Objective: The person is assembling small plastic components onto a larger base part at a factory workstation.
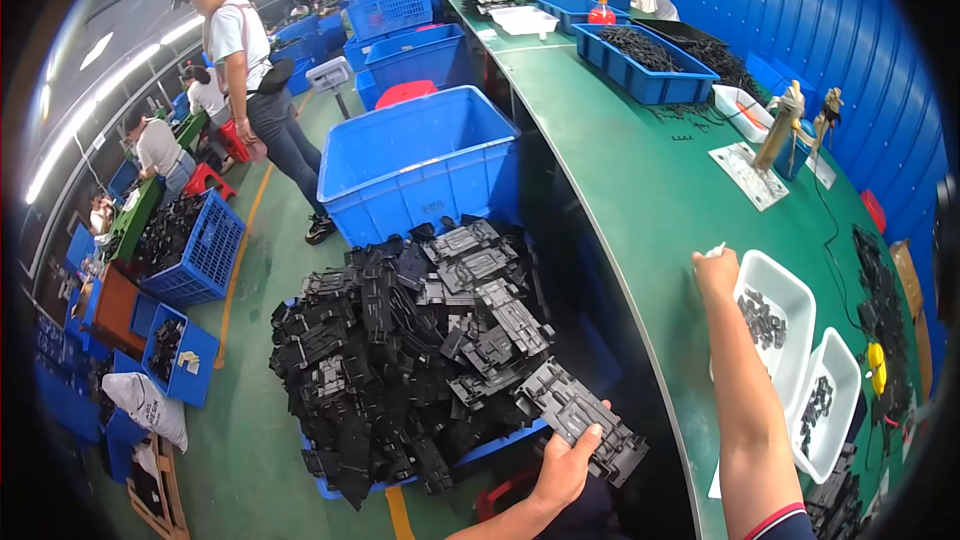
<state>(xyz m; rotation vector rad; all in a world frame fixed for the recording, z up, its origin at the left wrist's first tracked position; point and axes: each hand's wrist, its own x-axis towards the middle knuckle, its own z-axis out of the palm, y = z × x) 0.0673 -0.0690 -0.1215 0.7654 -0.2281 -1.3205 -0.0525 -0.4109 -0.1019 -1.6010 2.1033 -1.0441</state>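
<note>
My left hand (565, 472) grips a flat, dark grey moulded plastic part (572, 408) by its near end, thumb on top. The part is tilted over the right edge of a big heap of similar black and grey plastic parts (390, 370), which fills a blue crate. Over the green table, my right hand (716, 275) is closed around something small and whitish that I cannot make out. Beside that hand and forearm is a white tray (785, 285) with small dark pieces inside. A second white tray (845, 372), nearer me, holds more small black pieces.
A large blue bin (420, 195) stands behind the heap. The green table (640, 200) carries a blue tray (650, 88) of black parts, a white plate with an upright tool (775, 140), and a cable. A person (245, 50) stands at the left; others work farther off.
</note>
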